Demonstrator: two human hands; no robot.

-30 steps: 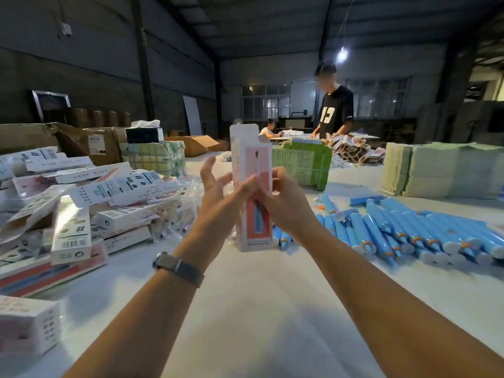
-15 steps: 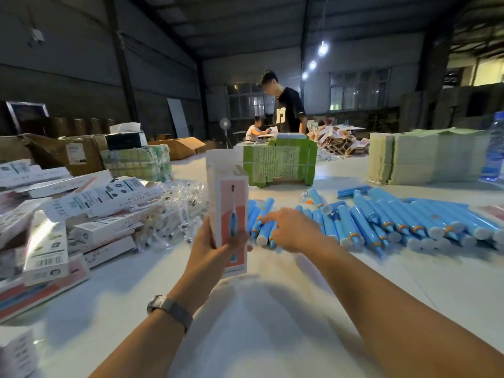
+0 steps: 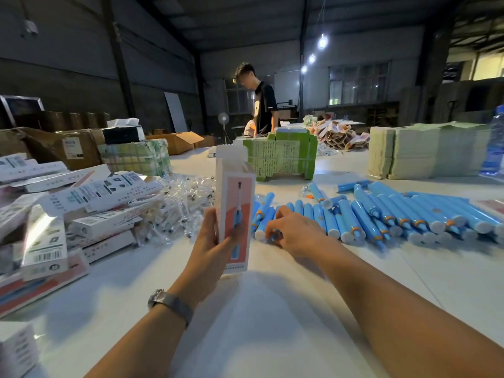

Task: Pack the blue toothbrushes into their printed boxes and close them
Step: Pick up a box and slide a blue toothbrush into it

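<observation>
**Open box upright in one hand, other hand among the blue handles**

The left hand (image 3: 215,249), a watch (image 3: 170,302) on its wrist, grips a tall printed box (image 3: 236,214) upright above the white table (image 3: 272,323), thumb across the front. The box shows a blue toothbrush on pink and red panels; its top flaps stand open. Just right of it, the right hand (image 3: 296,231) rests on the near end of a row of blue toothbrushes (image 3: 381,214), fingers curled round one; they are glossy blue, with white end caps and orange rings. At left lies a pile of packed boxes (image 3: 81,203) beside bagged brush heads (image 3: 182,205). Beyond stand green carton stacks (image 3: 281,156) and a person in a black shirt (image 3: 266,105).
</observation>
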